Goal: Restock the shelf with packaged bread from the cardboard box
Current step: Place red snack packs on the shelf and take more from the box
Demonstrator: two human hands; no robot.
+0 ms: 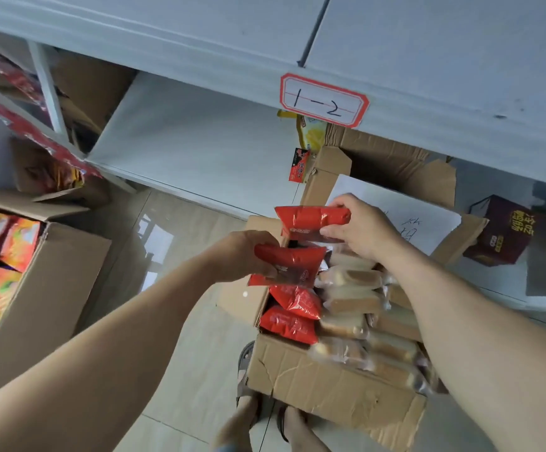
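Here each hand [245,252] [359,223] grips a red packet [289,264] [312,220] above the box rim [330,370].

Pale glossy floor tiles [180,256] mirror a bright window-like patch of light, while grey-white metal racking [428,50] carrying a red-bordered label [324,100] handwritten "1-2" fills the upper view, with an open carton of orange packets [11,256] at left.

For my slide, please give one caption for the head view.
Each hand holds a red bread packet above the open cardboard box.
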